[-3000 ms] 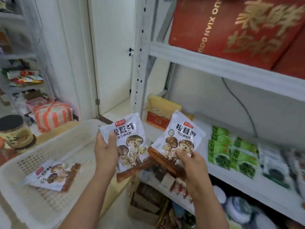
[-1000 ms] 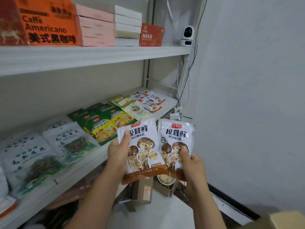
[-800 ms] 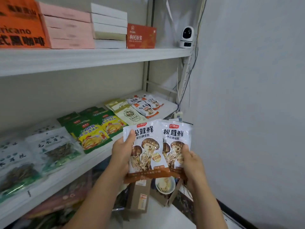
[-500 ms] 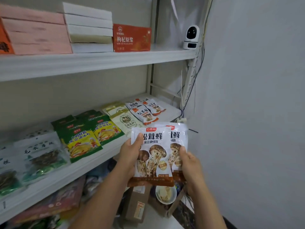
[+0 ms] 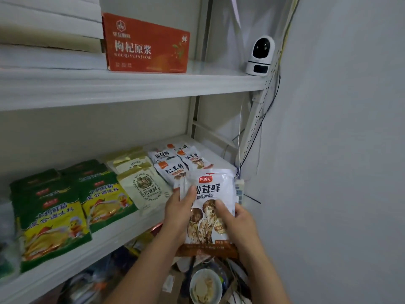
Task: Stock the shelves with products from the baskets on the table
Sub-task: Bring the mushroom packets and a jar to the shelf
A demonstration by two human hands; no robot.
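Front mushroom packet (image 5: 211,191) covers whatever lies behind it; we cannot tell how many the left hand (image 5: 178,213) and right hand (image 5: 237,218) grip. Fingers behind it are hidden from us. At 10 o'clock, white boxes (image 5: 50,29) cut by top and left edges. At 8 o'clock, green packets (image 5: 54,224) blur, leftmost ones cropped. At 6 o'clock, bowl (image 5: 206,286) clipped by bottom edge; clutter under the shelf (image 5: 103,246) too dark for us to name. Fine print on the red box (image 5: 146,44) unreadable.

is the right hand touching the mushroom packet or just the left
Touching. In the head view the right hand pinches the mushroom packet with its thumb on the front; the left hand grips the opposite edge.
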